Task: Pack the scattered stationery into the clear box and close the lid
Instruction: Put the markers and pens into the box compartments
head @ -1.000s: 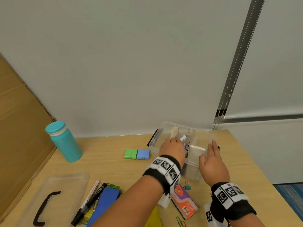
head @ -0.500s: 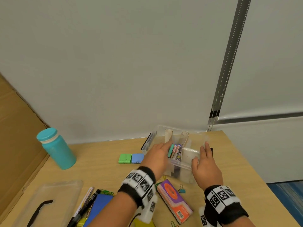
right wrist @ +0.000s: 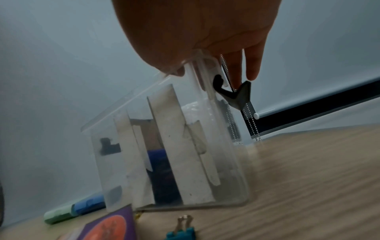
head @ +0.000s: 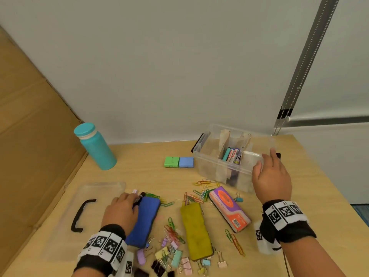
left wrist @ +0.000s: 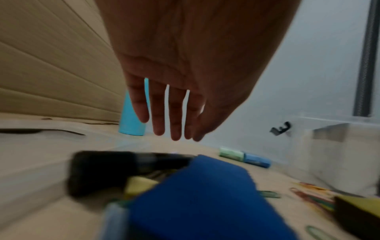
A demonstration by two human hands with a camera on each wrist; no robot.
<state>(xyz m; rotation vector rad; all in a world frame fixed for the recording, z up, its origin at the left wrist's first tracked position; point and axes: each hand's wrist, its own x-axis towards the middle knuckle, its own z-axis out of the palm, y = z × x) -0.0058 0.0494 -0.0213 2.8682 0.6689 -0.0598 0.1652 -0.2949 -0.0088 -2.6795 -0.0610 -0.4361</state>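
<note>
The clear box (head: 207, 166) stands at the back right of the table with several markers (head: 232, 154) upright between its dividers. My right hand (head: 265, 159) rests on its near right corner, fingers straight, fingertips (right wrist: 252, 76) by the black latch (right wrist: 236, 94). My left hand (head: 129, 196) hovers low, fingers straight, over a black marker (head: 139, 198) lying between the blue eraser (head: 145, 218) and the clear lid (head: 95, 192). In the left wrist view the fingers (left wrist: 174, 129) hang just above that marker (left wrist: 115, 167) and hold nothing.
On the table lie a yellow eraser (head: 196, 230), a purple-orange packet (head: 229, 208), green (head: 171, 161) and blue (head: 186, 162) blocks, scattered paper clips (head: 197, 193) and binder clips (head: 173, 256). A teal bottle (head: 95, 146) and cardboard (head: 30, 136) stand at the left.
My left hand has left the box and swung back left to the black marker by the blue eraser. The right hand stays on the box. The view has tilted down.
</note>
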